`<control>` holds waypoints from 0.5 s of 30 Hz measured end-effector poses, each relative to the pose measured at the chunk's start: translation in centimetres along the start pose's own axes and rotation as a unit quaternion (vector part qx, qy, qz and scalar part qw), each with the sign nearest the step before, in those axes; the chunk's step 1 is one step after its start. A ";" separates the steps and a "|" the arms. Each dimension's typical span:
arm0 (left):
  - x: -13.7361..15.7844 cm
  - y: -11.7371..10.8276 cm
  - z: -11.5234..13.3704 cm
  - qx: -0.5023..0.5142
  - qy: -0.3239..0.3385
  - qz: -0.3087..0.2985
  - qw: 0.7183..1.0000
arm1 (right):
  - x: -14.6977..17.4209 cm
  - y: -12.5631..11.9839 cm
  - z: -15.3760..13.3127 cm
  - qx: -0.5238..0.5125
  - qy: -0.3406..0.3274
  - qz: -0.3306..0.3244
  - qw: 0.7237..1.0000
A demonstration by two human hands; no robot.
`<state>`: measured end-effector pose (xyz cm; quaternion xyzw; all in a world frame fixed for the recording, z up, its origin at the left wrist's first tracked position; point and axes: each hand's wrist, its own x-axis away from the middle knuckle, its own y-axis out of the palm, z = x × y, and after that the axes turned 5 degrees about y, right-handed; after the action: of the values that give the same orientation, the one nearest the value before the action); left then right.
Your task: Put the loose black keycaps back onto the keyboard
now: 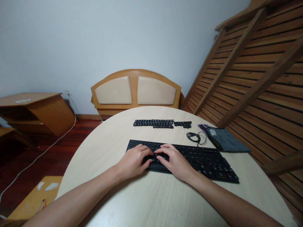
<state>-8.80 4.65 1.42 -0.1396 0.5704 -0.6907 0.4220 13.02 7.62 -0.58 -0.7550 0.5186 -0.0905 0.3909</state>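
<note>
A black keyboard (189, 154) lies at a slant on the table, with bare key positions showing over much of it. My left hand (136, 160) rests over its left half, thumb and fingers curled inward. From the other side, my right hand (174, 160) bends its thumb and index finger toward the same spot. Between the fingertips of both hands is a small dark keycap (155, 158), partly hidden by the fingers. Farther back, loose black keycaps (153, 123) are laid in rows, with a smaller group of keycaps (183, 124) to their right.
The keyboard's coiled cable (193, 137) lies behind it on the round pale table (106, 138). A dark grey pouch (228, 139) sits at the right edge. Beyond stand a padded headboard (136, 90) and a leaning slatted wooden frame (251, 63); a low desk (47, 110) is at left.
</note>
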 end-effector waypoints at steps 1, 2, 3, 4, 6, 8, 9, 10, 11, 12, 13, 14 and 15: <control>0.0 0.0 0.0 -0.001 -0.001 0.000 1.000 | 0.0 0.0 0.0 -0.006 0.011 0.006 1.000; 0.0 0.0 0.0 -0.002 -0.002 -0.001 1.000 | -0.1 0.0 0.1 -0.011 0.020 0.012 1.000; 0.0 -0.1 0.0 -0.003 -0.003 -0.002 1.000 | -0.2 0.1 0.1 -0.014 0.026 0.016 0.999; 0.0 -0.1 0.0 -0.003 -0.002 -0.002 1.000 | -0.2 0.1 0.1 -0.015 0.031 0.020 0.999; 0.0 -0.1 0.0 -0.002 -0.001 -0.004 1.000 | -0.3 0.0 0.0 -0.010 0.035 0.023 0.999; 0.0 0.0 0.0 -0.001 0.001 -0.004 1.000 | -0.2 0.0 -0.1 -0.003 0.038 0.021 0.999; 0.0 0.0 0.0 -0.001 0.001 -0.004 1.000 | -0.2 0.0 -0.1 0.000 0.040 0.019 0.999; 0.0 -0.1 0.0 -0.001 0.001 -0.003 1.000 | -0.2 -0.1 -0.1 0.004 0.042 0.018 0.999; 0.0 -0.1 0.0 -0.001 0.002 -0.003 1.000 | -0.2 -0.1 -0.2 0.008 0.042 0.017 0.999; 0.0 -0.1 0.0 -0.002 0.002 -0.002 1.000 | -0.1 0.0 -0.2 0.013 0.041 0.015 0.999; 0.0 -0.1 0.1 -0.002 0.002 -0.002 1.000 | -0.1 0.0 -0.2 0.017 0.037 0.014 0.999; 0.0 -0.1 0.1 -0.002 0.001 -0.002 1.000 | -0.1 0.1 -0.2 0.022 0.031 0.014 0.999; 0.0 -0.1 0.1 -0.002 0.001 -0.002 1.000 | 0.0 0.1 -0.2 0.026 0.024 0.016 0.999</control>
<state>-8.79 4.59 1.58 -0.1409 0.5715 -0.6906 0.4202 12.82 7.54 -0.53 -0.7338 0.5372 -0.1161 0.3994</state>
